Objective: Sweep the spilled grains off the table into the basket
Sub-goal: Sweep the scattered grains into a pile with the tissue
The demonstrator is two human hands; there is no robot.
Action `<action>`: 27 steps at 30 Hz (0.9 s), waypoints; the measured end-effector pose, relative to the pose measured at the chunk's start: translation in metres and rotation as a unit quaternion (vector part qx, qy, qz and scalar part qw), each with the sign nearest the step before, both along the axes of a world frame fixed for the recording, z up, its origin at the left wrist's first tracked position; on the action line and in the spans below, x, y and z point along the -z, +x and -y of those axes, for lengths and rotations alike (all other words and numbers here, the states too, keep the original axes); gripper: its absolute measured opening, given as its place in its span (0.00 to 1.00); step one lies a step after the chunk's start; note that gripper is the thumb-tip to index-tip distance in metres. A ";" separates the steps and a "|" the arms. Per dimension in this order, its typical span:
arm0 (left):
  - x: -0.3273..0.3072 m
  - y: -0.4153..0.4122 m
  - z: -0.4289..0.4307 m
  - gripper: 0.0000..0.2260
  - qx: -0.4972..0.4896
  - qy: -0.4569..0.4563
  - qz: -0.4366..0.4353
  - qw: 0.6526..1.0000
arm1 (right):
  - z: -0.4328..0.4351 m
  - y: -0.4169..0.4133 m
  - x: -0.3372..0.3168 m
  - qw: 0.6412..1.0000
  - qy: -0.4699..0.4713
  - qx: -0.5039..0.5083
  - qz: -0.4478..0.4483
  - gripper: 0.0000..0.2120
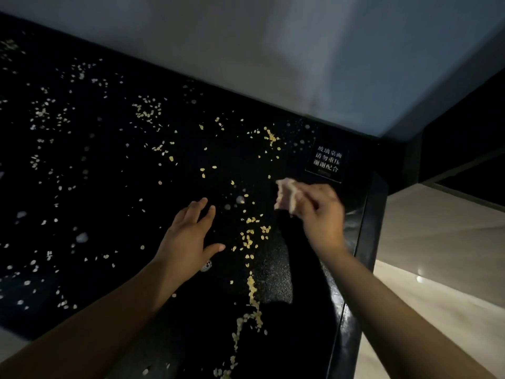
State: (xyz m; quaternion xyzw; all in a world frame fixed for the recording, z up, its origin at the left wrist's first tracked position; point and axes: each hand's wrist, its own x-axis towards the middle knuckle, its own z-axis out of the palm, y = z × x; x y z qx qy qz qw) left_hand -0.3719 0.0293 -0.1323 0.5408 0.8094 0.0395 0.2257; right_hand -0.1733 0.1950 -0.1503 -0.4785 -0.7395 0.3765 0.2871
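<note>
Yellowish grains (252, 294) lie scattered over a glossy black glass table (109, 214), thickest in a line running from the middle toward the near edge. My left hand (188, 239) is flat over the table with fingers straight and spread, just left of that line. My right hand (317, 212) hovers to the right of the grains and pinches a crumpled pale cloth or tissue (287, 194). No basket is in view.
A small sign with white characters (326, 161) sits at the table's far right corner. The table's right edge (366, 242) drops to a pale floor (437, 255). A grey wall (273, 50) runs behind the table.
</note>
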 end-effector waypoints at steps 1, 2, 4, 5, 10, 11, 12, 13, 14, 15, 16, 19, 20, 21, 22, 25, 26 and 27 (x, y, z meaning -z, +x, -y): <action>0.000 0.000 -0.001 0.36 0.000 -0.001 0.002 1.000 | -0.015 0.005 -0.001 0.998 0.027 0.048 -0.009 0.11; 0.000 0.000 -0.001 0.36 0.000 -0.002 0.005 1.000 | -0.031 0.011 -0.002 0.994 0.047 0.098 -0.016 0.10; 0.001 0.000 0.000 0.37 -0.006 -0.005 0.013 1.000 | -0.072 0.024 0.000 0.981 0.069 0.182 -0.017 0.11; 0.001 0.000 0.000 0.37 -0.011 -0.005 0.018 1.000 | -0.091 0.029 0.000 0.975 0.073 0.211 -0.017 0.12; 0.003 0.004 -0.001 0.40 -0.033 -0.004 0.039 0.999 | -0.157 0.042 0.020 0.959 0.014 0.270 0.089 0.15; 0.004 0.005 -0.001 0.40 -0.035 -0.006 0.043 0.998 | -0.164 0.040 0.025 0.958 0.006 0.270 0.102 0.17; 0.005 0.004 -0.002 0.41 -0.037 -0.007 0.046 0.998 | -0.166 0.034 0.026 0.959 0.011 0.261 0.107 0.17; 0.006 0.004 -0.003 0.41 -0.038 -0.008 0.046 0.998 | -0.167 0.025 0.029 0.964 0.013 0.244 0.107 0.16; 0.006 0.004 -0.003 0.41 -0.038 -0.009 0.046 0.998 | -0.167 0.015 0.029 0.970 0.020 0.217 0.104 0.15; 0.006 0.004 -0.004 0.42 -0.037 -0.010 0.045 0.998 | -0.165 0.001 0.031 0.977 0.034 0.184 0.101 0.15; 0.006 0.004 -0.005 0.42 -0.038 -0.011 0.045 0.998 | -0.160 -0.014 0.033 0.983 0.052 0.149 0.097 0.15; 0.005 0.004 -0.007 0.42 -0.040 -0.014 0.049 0.998 | -0.139 -0.049 0.035 0.989 0.087 0.067 0.098 0.14; 0.005 0.004 -0.007 0.42 -0.041 -0.014 0.051 0.998 | -0.133 -0.053 0.035 0.991 0.083 0.053 0.094 0.14; 0.005 0.004 -0.007 0.42 -0.043 -0.014 0.051 0.998 | -0.128 -0.055 0.035 0.992 0.079 0.044 0.090 0.14; 0.004 0.004 -0.007 0.42 -0.044 -0.015 0.051 0.998 | -0.121 -0.054 0.033 0.993 0.077 0.029 0.080 0.14; 0.003 0.005 -0.009 0.42 -0.049 -0.022 0.056 0.997 | -0.091 -0.045 0.030 0.993 0.094 -0.039 0.059 0.13; 0.003 0.005 -0.009 0.42 -0.050 -0.024 0.056 0.997 | -0.078 -0.041 0.029 0.992 0.086 -0.068 0.055 0.13; 0.002 0.005 -0.010 0.42 -0.050 -0.026 0.056 0.997 | -0.064 -0.039 0.026 0.992 0.066 -0.093 0.050 0.13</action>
